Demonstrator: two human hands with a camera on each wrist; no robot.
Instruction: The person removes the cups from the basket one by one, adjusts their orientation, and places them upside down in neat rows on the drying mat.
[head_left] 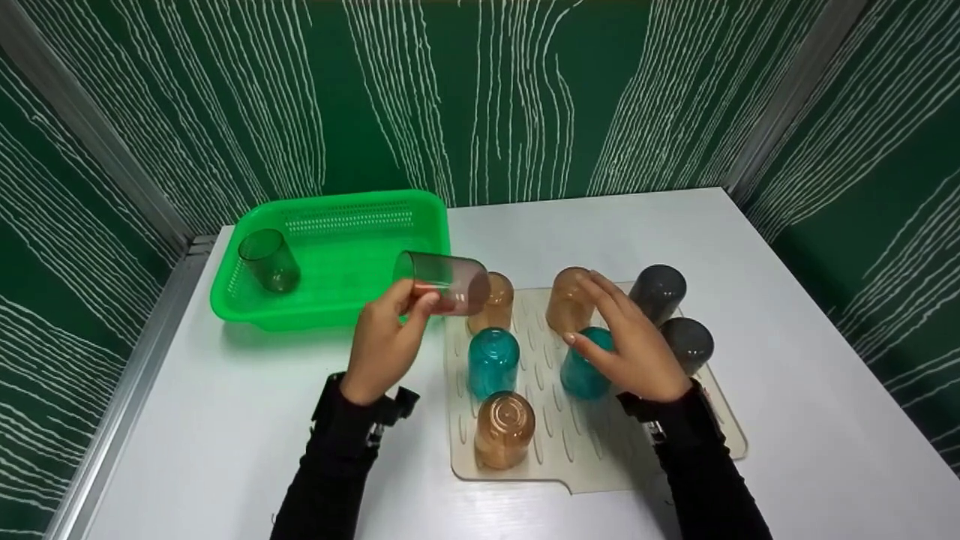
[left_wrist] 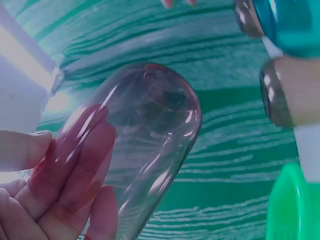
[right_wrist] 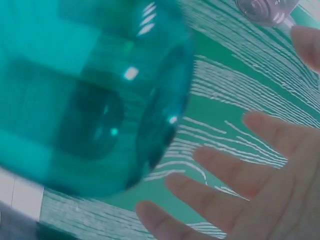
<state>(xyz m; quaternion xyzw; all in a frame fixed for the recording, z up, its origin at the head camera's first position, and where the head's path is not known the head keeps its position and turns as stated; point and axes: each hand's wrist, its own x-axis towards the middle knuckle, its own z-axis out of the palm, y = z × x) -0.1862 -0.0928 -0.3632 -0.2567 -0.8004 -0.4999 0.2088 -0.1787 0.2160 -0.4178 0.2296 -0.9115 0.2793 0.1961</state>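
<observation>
My left hand holds a clear pinkish glass on its side between thumb and fingers, above the mat's left edge. Its mouth points left toward the basket. In the left wrist view, the fingers show through the glass wall. My right hand, fingers spread and nothing in its grasp, hovers over a teal glass and beside an amber glass. The right wrist view has the teal glass close by, apart from the fingers. These glasses stand upside down on a beige drying mat.
A green basket at the back left contains one tinted glass. Also on the mat are a second teal glass, a front amber glass, another amber glass and two dark glasses. Green patterned walls enclose the white table.
</observation>
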